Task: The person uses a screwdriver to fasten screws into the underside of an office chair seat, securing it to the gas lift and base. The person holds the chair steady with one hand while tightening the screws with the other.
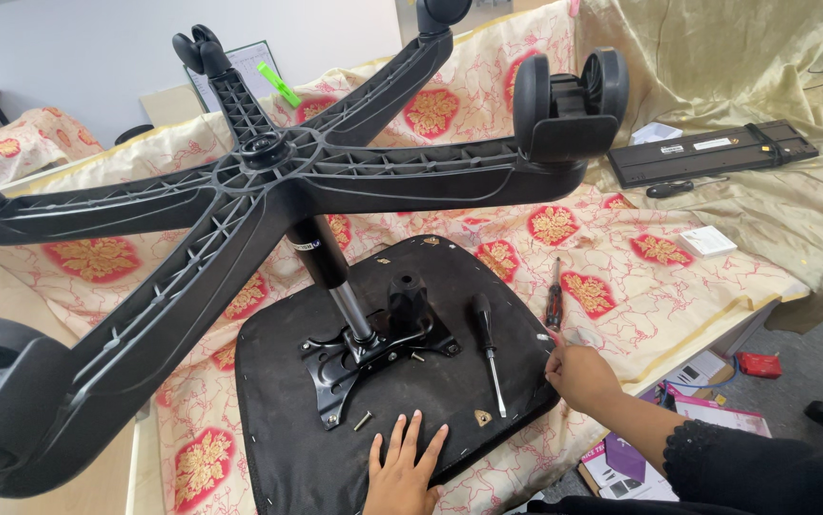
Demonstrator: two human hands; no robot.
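An office chair lies upside down on a patterned cloth. Its black seat underside [278, 381] faces up, and the five-armed wheeled base [259, 181] stands above it on the gas cylinder [330, 272]. My left hand [402, 467] lies flat on the seat's near edge with its fingers spread and nothing in it. My right hand [578, 374] has its fingers bunched against the seat's right edge; whether they pinch anything is unclear. A black-handled screwdriver [486, 348] lies on the seat between my hands. A loose screw [362, 420] rests near the metal mounting plate [345, 362].
A red-handled screwdriver [555, 300] lies on the cloth just past my right hand. At the back right are a long black part [712, 153], another screwdriver [678, 188] and a small white box [707, 240]. Papers and a red item [760, 364] sit on the floor to the right.
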